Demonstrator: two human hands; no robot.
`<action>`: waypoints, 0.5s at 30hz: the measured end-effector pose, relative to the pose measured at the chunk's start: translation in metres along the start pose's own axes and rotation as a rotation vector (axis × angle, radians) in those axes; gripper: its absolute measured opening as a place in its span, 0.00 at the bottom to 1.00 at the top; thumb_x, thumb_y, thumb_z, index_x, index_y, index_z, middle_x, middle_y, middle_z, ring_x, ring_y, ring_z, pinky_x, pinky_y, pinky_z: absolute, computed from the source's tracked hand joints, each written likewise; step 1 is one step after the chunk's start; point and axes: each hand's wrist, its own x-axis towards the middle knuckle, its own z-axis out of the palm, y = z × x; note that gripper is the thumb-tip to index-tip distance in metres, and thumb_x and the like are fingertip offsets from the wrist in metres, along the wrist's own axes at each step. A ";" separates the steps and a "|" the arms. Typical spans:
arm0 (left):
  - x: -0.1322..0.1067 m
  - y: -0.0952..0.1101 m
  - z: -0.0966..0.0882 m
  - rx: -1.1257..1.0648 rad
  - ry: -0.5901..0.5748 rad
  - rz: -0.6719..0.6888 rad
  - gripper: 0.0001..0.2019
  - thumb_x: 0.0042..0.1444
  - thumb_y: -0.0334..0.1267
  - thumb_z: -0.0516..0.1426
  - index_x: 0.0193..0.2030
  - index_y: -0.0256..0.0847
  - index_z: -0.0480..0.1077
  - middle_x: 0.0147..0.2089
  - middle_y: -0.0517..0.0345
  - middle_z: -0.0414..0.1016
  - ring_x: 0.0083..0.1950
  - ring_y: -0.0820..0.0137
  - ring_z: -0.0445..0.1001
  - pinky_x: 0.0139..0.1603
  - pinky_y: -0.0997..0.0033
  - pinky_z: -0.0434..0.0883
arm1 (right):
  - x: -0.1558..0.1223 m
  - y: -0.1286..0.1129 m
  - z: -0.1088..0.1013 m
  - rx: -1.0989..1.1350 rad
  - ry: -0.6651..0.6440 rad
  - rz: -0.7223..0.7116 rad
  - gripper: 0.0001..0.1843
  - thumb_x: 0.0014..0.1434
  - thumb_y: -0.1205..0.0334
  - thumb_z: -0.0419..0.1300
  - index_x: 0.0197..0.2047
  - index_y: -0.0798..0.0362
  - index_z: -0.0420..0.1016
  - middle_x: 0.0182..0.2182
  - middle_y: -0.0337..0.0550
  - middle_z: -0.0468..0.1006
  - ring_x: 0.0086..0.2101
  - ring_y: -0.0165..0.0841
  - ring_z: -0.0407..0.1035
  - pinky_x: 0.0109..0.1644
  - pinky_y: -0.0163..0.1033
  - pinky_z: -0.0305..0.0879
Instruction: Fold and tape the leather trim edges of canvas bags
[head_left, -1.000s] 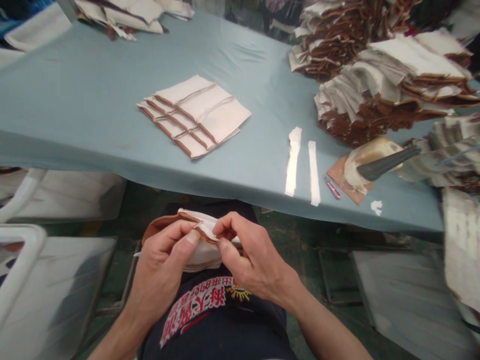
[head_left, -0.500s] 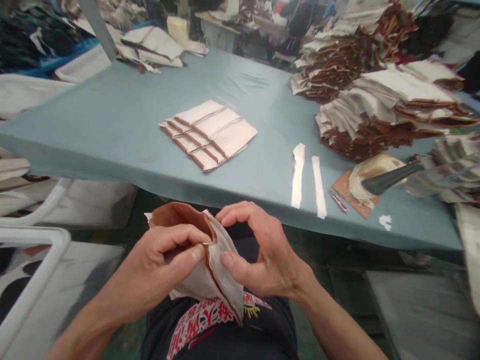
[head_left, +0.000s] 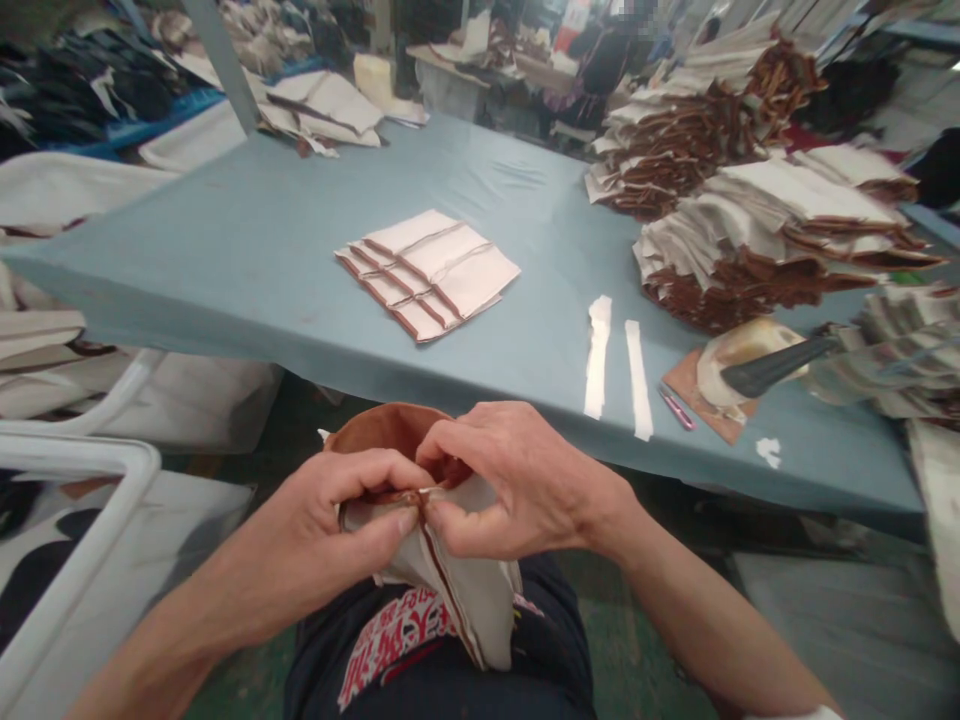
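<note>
Left hand point(head_left: 337, 530) and right hand point(head_left: 517, 480) pinch cloth pouch point(head_left: 487, 600) at seamed rim; uneven pull could skew edges.

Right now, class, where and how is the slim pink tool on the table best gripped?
Probably by its near end: pinch the slim pink tool across its width, from above and the near side. It lies flat on the table, that end toward the near edge, with the brown sheet close on its right. The right hand is nearest but pinches the cloth piece.
</note>
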 end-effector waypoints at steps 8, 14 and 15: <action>-0.001 0.004 -0.010 0.205 -0.004 0.133 0.12 0.65 0.37 0.56 0.35 0.45 0.81 0.32 0.64 0.84 0.31 0.71 0.79 0.31 0.77 0.68 | 0.005 -0.009 0.002 -0.054 -0.091 0.059 0.09 0.61 0.60 0.57 0.33 0.55 0.75 0.29 0.43 0.82 0.29 0.31 0.67 0.35 0.39 0.54; 0.012 0.003 -0.028 0.269 -0.120 0.227 0.12 0.70 0.38 0.57 0.41 0.45 0.84 0.35 0.65 0.86 0.34 0.73 0.80 0.36 0.78 0.68 | 0.013 -0.001 0.001 0.054 -0.101 0.125 0.06 0.60 0.62 0.62 0.31 0.53 0.74 0.27 0.36 0.77 0.28 0.28 0.62 0.34 0.37 0.49; 0.014 0.002 -0.029 0.260 -0.123 0.224 0.12 0.71 0.39 0.57 0.42 0.45 0.84 0.36 0.64 0.86 0.34 0.72 0.81 0.36 0.79 0.68 | 0.014 0.001 0.001 0.088 -0.098 0.146 0.07 0.60 0.63 0.62 0.30 0.53 0.72 0.26 0.34 0.74 0.27 0.27 0.61 0.34 0.37 0.49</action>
